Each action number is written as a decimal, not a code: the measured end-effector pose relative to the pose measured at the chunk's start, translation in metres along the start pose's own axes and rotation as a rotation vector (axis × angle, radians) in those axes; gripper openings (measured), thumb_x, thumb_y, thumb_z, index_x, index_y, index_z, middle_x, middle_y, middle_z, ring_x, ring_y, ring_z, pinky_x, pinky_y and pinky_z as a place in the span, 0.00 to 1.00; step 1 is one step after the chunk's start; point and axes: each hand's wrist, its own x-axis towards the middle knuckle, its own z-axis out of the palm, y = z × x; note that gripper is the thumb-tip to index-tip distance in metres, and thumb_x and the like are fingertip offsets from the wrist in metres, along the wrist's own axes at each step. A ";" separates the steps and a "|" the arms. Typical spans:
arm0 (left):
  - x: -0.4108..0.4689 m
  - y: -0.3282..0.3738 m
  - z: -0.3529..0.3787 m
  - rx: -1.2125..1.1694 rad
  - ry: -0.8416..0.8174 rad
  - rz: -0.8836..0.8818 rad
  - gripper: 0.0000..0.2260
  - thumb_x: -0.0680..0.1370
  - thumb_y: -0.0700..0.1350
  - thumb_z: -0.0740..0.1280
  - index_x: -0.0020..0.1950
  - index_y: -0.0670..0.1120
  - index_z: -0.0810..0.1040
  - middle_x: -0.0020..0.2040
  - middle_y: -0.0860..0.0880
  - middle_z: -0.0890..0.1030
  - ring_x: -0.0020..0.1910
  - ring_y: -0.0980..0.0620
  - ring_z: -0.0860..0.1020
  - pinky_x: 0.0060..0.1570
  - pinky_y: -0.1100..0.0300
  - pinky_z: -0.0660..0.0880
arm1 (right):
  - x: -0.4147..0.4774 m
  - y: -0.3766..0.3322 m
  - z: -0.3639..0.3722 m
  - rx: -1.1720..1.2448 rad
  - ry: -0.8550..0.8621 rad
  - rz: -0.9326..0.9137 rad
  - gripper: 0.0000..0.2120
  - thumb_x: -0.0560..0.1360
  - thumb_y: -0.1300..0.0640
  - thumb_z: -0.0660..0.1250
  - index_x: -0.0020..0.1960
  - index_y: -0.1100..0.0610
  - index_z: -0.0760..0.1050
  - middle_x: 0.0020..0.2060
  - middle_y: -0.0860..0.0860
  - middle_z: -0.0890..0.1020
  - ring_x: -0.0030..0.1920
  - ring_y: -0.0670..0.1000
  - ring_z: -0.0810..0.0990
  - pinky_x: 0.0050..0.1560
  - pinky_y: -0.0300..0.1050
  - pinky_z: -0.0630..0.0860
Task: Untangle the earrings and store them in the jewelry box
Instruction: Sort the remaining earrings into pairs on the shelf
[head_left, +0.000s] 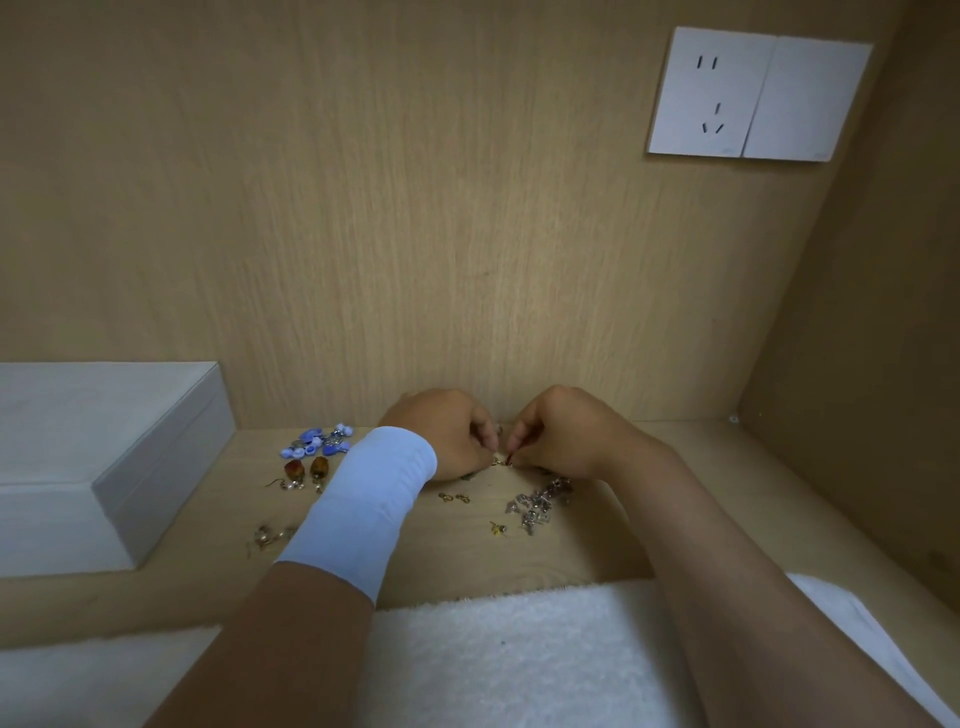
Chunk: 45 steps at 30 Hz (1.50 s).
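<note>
Nearest us a towel (519, 649) lay along the front edge of the worktop (675, 519), with both forearms reaching over it. Just past it, loose pieces lay spread on the wood: a silver pair (265, 535) to the left, a gold stud (497, 528) in the middle, two gold hooks (454, 498) beyond it, and to the right a silver tangle (540, 501) that looked unsorted.

Above these, our left hand (447, 431), with a wristband (363, 499) on its wrist, and our right hand (561, 436) met fingertip to fingertip. Each grip was pinched on a small earring (501, 460) held between them just over the worktop. We judged this to be the working apart of one knot.

Left of the hands an amber pair (306, 470) lay side by side and apart from the rest, and behind it sat a blue cluster (317, 441) whose pieces touched one another.

Farther left the box (104, 457) stood with its lid down, so we could not tell whether it held anything. By our judgement, some pairs were separated, the tangle and cluster remained, and everything in view was yet to be stored.
</note>
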 end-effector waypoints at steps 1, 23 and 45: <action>0.000 0.001 0.002 0.028 0.007 0.000 0.06 0.73 0.49 0.69 0.46 0.57 0.84 0.41 0.62 0.80 0.47 0.58 0.79 0.50 0.64 0.72 | 0.001 -0.001 0.002 -0.009 0.007 -0.008 0.04 0.69 0.52 0.77 0.42 0.45 0.85 0.38 0.39 0.84 0.45 0.41 0.82 0.53 0.44 0.80; 0.006 0.013 0.016 -0.279 0.132 0.107 0.09 0.73 0.45 0.73 0.50 0.56 0.81 0.43 0.60 0.81 0.40 0.64 0.76 0.49 0.66 0.74 | -0.002 0.024 -0.011 0.185 0.128 0.044 0.09 0.72 0.60 0.74 0.35 0.48 0.83 0.28 0.38 0.82 0.36 0.38 0.78 0.45 0.38 0.74; 0.000 -0.001 0.000 -0.667 0.110 0.062 0.09 0.71 0.38 0.76 0.44 0.52 0.85 0.38 0.54 0.84 0.38 0.64 0.80 0.45 0.73 0.74 | -0.006 0.010 -0.015 0.064 -0.094 0.107 0.10 0.66 0.55 0.80 0.31 0.44 0.82 0.30 0.40 0.83 0.39 0.41 0.81 0.51 0.42 0.79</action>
